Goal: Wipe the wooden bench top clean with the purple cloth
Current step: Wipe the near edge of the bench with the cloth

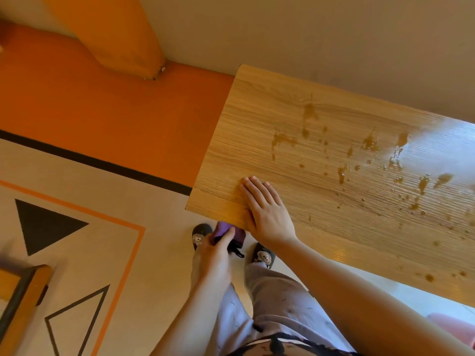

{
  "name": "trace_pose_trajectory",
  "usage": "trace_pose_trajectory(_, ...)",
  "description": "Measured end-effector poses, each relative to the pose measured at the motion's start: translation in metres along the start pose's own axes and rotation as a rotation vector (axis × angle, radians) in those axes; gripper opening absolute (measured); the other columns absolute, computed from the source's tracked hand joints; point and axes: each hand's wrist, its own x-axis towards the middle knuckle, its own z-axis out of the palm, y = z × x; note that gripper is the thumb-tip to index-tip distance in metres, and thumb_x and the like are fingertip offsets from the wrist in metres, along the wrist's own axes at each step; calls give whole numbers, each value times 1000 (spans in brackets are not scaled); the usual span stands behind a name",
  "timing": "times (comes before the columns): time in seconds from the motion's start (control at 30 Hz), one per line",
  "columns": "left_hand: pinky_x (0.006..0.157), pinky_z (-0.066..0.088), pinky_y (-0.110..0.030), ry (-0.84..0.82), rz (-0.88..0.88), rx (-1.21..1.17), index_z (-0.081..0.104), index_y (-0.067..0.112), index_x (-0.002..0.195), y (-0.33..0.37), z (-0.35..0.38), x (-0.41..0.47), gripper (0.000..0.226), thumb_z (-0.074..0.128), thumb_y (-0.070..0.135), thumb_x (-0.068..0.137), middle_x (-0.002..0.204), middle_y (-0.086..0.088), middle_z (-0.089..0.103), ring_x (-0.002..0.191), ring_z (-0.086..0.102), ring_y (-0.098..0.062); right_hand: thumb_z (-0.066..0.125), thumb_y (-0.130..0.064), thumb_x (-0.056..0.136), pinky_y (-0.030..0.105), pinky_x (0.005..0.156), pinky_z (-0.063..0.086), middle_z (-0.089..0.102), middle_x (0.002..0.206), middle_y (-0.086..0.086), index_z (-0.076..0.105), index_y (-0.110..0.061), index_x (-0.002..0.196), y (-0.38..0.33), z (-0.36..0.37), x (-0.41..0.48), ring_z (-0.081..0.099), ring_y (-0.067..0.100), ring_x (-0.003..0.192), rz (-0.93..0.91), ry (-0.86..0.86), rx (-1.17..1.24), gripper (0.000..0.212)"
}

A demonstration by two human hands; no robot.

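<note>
The wooden bench top [321, 201] runs from the middle of the view to the right edge. Brown wet splashes [341, 173] are scattered over its middle and right part. My right hand [264, 211] rests flat, fingers straight, on the bench's near left corner. Below that corner, off the bench, my left hand [216, 255] grips the bunched purple cloth [228, 232] above the floor. Part of the cloth is hidden by my fingers and the bench edge.
The bench stands against a beige wall [334, 34]. An orange floor band [102, 111] and a patterned mat with black triangles [43, 224] lie to the left. My feet in slippers [262, 255] stand by the bench corner. A wooden furniture edge [23, 291] shows at lower left.
</note>
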Motion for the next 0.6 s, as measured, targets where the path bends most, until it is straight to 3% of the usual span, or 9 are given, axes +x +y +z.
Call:
trace_pose_trajectory(0.1,94,48,-42,-27,-24,26,63,16,103,-13,9,-8,25,72,8,81,101,-7,69,99,64,-25,41,-27,96,40,119,15,32,153,6,35,-10,145,1,1,1,19,19,145,12,-9,13,53)
trace_pose_trajectory(0.17,96,48,-45,-2,7,194,61,17,111,-5,-1,-3,36,76,17,78,105,-5,68,100,63,-24,40,-26,95,39,119,15,32,153,5,37,-11,144,2,-2,1,18,18,145,20,-27,60,51)
trace_pose_trajectory(0.3,73,48,-32,-73,-28,286,61,20,106,10,-17,11,34,78,20,76,100,-6,67,86,63,-19,40,-24,91,33,116,16,40,148,5,44,-10,139,-3,-23,-12,22,18,143,126,25,176,50)
trace_pose_trajectory(0.37,64,45,-30,-74,-141,213,61,10,116,11,-18,16,44,77,14,75,103,-16,66,86,62,-25,48,-25,88,32,113,25,50,138,2,51,-12,131,-16,-33,-32,32,17,137,268,141,225,45)
trace_pose_trajectory(0.47,62,47,-27,-136,-278,205,63,4,112,17,-19,21,34,70,9,80,97,-18,67,85,63,-24,53,-26,88,24,97,37,57,115,-4,58,-16,116,-47,-37,-66,47,15,114,532,281,368,31)
trace_pose_trajectory(0.53,63,47,-26,-204,-307,247,64,3,107,23,-21,24,27,69,7,80,97,-17,67,84,63,-23,59,-21,89,16,84,40,59,101,-5,59,-18,108,-74,-30,-84,53,10,101,762,313,555,20)
trace_pose_trajectory(0.6,68,47,-27,-237,-280,321,65,1,107,27,-23,30,32,73,8,76,104,-18,68,89,64,-26,62,-22,89,19,78,45,62,96,-4,59,-19,106,-99,-18,-91,57,9,94,953,283,726,17)
